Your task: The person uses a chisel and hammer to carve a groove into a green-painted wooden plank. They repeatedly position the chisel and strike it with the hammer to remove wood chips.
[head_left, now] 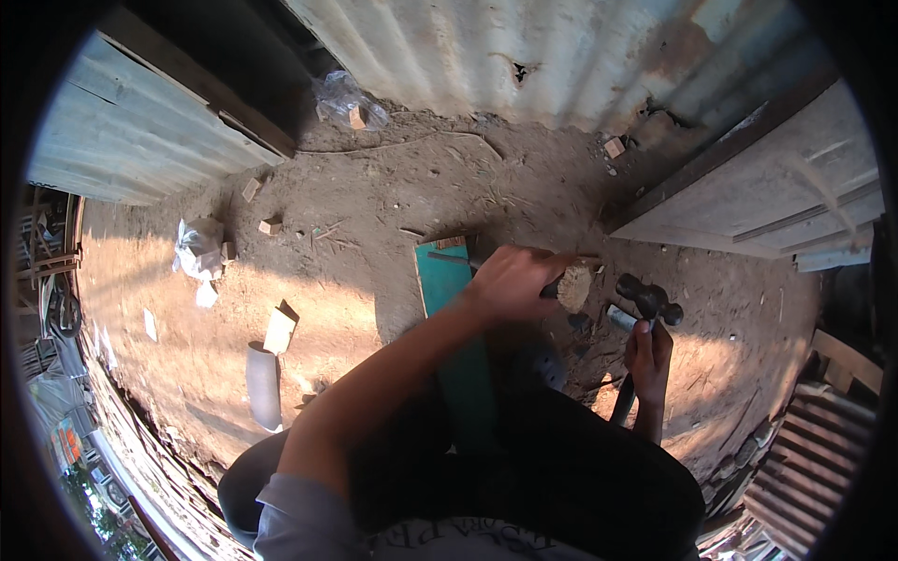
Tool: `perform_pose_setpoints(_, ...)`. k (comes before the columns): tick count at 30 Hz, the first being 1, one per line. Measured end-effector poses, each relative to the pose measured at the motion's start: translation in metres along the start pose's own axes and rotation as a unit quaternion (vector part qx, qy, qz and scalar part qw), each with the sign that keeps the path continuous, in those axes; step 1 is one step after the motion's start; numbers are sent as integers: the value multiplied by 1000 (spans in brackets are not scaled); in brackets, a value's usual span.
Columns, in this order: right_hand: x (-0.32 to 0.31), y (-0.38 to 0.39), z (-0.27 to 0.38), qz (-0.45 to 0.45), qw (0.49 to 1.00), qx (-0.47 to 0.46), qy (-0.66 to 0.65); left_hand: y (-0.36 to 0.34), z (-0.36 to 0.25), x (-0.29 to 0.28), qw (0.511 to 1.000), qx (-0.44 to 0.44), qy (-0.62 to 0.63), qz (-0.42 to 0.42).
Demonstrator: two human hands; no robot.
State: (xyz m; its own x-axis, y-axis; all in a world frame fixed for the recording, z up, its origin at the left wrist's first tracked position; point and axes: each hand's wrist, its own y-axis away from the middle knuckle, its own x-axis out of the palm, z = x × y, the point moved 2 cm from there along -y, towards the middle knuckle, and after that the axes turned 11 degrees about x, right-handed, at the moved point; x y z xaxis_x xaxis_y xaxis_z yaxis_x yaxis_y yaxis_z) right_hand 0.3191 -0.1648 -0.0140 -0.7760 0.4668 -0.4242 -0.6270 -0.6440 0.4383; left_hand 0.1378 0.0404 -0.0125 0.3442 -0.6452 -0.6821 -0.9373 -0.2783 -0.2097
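Observation:
My left hand (514, 280) grips a chisel, its frayed, mushroomed wooden handle end (574, 290) facing right and its dark blade (451, 256) lying over a teal board (440, 290). The board runs from between my legs toward the far side, with a chipped patch at its far end. In my right hand (647, 365) is a hammer with a dark metal head (641, 294), held upright just right of the chisel. A short light grey cylindrical piece (620, 318) shows behind the hammer's neck; I cannot make out what it is.
Corrugated metal sheets (599, 47) and a weathered door panel (720, 196) bound the dirt ground (374, 196). Small wooden blocks (269, 225), crumpled plastic bags (196, 252), a pale offcut (279, 327) and a grey sandal-like object (264, 393) lie about. Slatted wood (800, 449) stands at right.

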Motion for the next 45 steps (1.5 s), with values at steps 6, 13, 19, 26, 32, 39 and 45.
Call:
perform_pose_setpoints(6, 2, -7, -22, -2, 1000, 2, 25, 18, -13, 28, 990, 136, 28, 14)
perform_pose_setpoints(13, 7, -4, -16, 33, 999, -4, -12, 16, -33, 64, 971, 227, 77, -28)
perform_pose_setpoints(19, 6, -4, -21, 50, 999, -2, -19, 25, -40, 60, 981, 182, 65, 10)
perform_pose_setpoints(26, 3, -3, -25, 65, 998, -5, -8, 61, -60, 52, 973, 175, -87, 126)
perform_pose_setpoints(32, 8, -6, -22, 50, 998, -48, -4, 81, -20, 47, 975, 192, -22, 113)
perform_pose_setpoints(39, 7, -2, -12, 62, 997, -32, -19, 87, 45, -35, 989, 107, -99, -23)
perform_pose_setpoints(45, 13, -6, -29, 51, 998, -29, -12, 91, -23, 0, 983, 181, -4, 29)
